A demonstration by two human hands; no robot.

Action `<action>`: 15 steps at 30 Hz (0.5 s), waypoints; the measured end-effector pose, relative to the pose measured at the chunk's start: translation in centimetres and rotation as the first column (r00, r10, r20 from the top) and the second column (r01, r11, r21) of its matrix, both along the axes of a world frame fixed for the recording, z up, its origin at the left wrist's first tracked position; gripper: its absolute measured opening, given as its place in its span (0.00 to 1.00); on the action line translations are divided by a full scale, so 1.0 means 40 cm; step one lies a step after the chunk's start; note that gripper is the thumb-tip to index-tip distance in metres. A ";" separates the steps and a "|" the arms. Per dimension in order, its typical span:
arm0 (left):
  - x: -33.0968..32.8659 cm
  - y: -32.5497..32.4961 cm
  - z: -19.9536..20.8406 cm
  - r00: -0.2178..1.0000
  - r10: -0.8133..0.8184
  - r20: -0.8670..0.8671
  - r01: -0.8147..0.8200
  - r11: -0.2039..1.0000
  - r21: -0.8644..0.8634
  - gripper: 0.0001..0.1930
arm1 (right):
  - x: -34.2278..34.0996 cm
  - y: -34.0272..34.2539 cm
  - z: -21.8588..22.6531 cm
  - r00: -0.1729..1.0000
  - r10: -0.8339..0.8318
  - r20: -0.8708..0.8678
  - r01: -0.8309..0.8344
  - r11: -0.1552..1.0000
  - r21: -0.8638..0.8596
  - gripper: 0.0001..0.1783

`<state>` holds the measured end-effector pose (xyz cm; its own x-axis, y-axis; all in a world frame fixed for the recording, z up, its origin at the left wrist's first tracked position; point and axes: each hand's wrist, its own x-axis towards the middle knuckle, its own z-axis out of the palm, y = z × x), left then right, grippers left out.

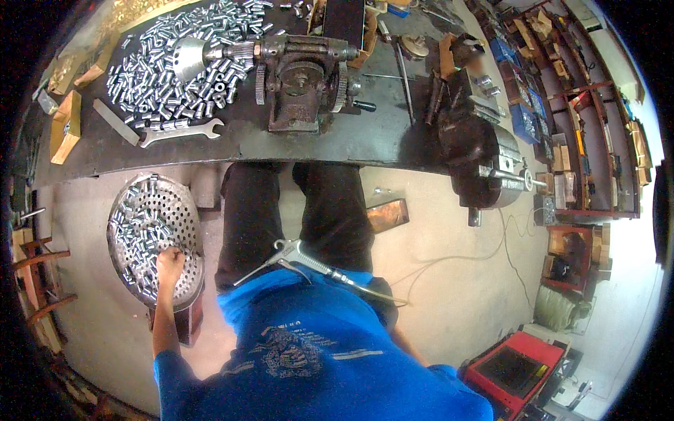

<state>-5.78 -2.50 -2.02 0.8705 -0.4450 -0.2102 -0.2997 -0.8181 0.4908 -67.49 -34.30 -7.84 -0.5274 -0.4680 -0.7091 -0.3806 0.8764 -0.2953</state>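
My left hand [170, 263] is over the right part of a round perforated metal tray [184, 214], its fingers curled together. Whatever they hold, if anything, is too small to make out. Several small shiny metal sleeves [137, 235] lie in the tray, mostly left of the hand. Across my lap rests an air blow gun [298, 254] with its hose running off to the right. Of my right arm only a bit of forearm shows beside my blue shirt; that hand is hidden.
Ahead is a dark workbench [246, 147] with a heap of metal sleeves [168, 88], an open-end wrench [182, 132], a geared hand-cranked machine [298, 84] and a vise [491, 154]. A red machine [516, 368] stands at lower right, shelving [597, 112] along the right.
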 end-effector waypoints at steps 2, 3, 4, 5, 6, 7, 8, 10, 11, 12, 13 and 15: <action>0.000 0.015 -0.019 0.998 0.048 -0.036 -0.049 0.999 -0.018 0.06 | -0.005 -0.003 -0.002 1.000 0.000 0.004 0.000 1.000 0.002 0.11; -0.003 0.017 -0.020 1.000 -0.003 0.023 0.003 0.999 -0.032 0.06 | -0.007 -0.010 -0.004 1.000 0.000 0.006 0.000 1.000 -0.001 0.11; -0.006 0.019 -0.020 0.995 -0.048 0.082 0.052 0.998 -0.042 0.07 | -0.010 -0.016 -0.004 1.000 0.002 0.011 -0.002 1.000 -0.001 0.11; -0.008 0.019 -0.011 0.985 -0.091 0.143 0.098 0.994 -0.047 0.07 | -0.013 -0.021 -0.004 1.000 0.003 0.015 -0.003 1.000 -0.003 0.11; -0.014 0.012 0.016 0.995 -0.062 0.074 0.059 0.997 0.046 0.09 | -0.020 -0.023 -0.016 1.000 0.013 0.022 -0.012 1.000 -0.002 0.11; -0.016 -0.007 0.038 1.000 -0.020 0.005 0.019 0.990 0.138 0.11 | -0.042 -0.020 -0.012 1.000 0.000 0.030 0.000 1.000 -0.003 0.11; -0.014 -0.007 0.039 0.997 -0.065 0.041 0.059 0.989 0.138 0.11 | -0.084 -0.010 -0.020 0.999 -0.022 0.041 0.022 1.000 0.012 0.12; 0.006 0.049 -0.054 0.998 -0.054 0.021 0.048 0.976 0.212 0.12 | -0.225 0.000 0.001 0.975 -0.186 0.121 0.190 0.982 -0.022 0.12; 0.006 0.004 -0.005 0.987 0.007 -0.159 0.047 0.940 0.337 0.16 | -0.217 0.018 0.154 0.942 -0.133 0.307 0.217 0.941 -0.259 0.10; -0.004 0.005 -0.019 0.991 0.045 -0.124 -0.005 0.952 0.305 0.15 | -0.451 -0.029 0.072 0.942 -0.241 0.233 0.309 0.895 -0.322 0.07; -0.003 -0.016 0.005 0.995 0.020 -0.095 0.009 0.955 0.296 0.13 | -0.529 -0.069 0.116 0.998 -0.056 -0.005 0.051 0.931 -0.362 0.06; 0.014 0.008 -0.016 0.999 -0.021 0.034 0.012 0.971 0.237 0.11 | -0.446 -0.192 0.184 0.840 0.102 -0.534 -0.311 0.896 -0.318 0.06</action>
